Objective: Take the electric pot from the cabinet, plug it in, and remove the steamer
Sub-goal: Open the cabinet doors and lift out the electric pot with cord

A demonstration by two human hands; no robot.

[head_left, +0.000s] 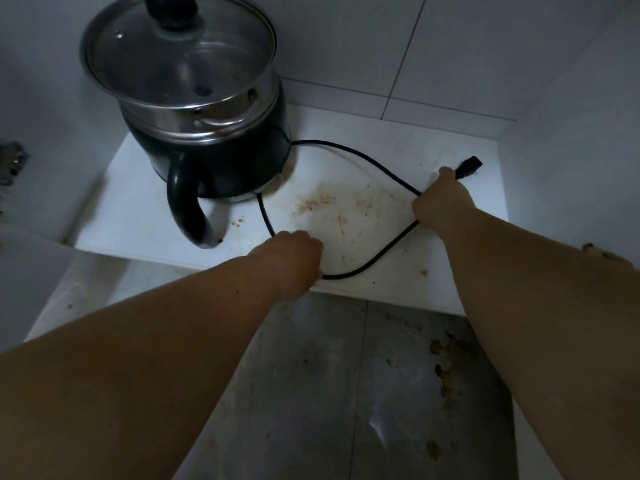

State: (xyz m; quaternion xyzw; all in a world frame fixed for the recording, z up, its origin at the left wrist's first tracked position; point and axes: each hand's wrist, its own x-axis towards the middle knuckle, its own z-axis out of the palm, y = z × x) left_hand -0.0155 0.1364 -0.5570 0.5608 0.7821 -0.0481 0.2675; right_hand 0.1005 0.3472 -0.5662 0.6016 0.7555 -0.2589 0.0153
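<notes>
White tiles back a stained white worktop. At its left stands one black electric pot with a steel steamer and one glass lid on top. One black cord loops right. The left hand grips it; the right hand grips it near its plug.

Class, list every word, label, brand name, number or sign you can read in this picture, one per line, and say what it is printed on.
None: no readable text appears anywhere.
Electric pot: black body and handle show no legible brand or label.
Glass lid: no print visible.
Plug: too small and dark to show any marking.
Cord, held by the left hand and the right hand: plain black.
Shelf: only stains.
</notes>
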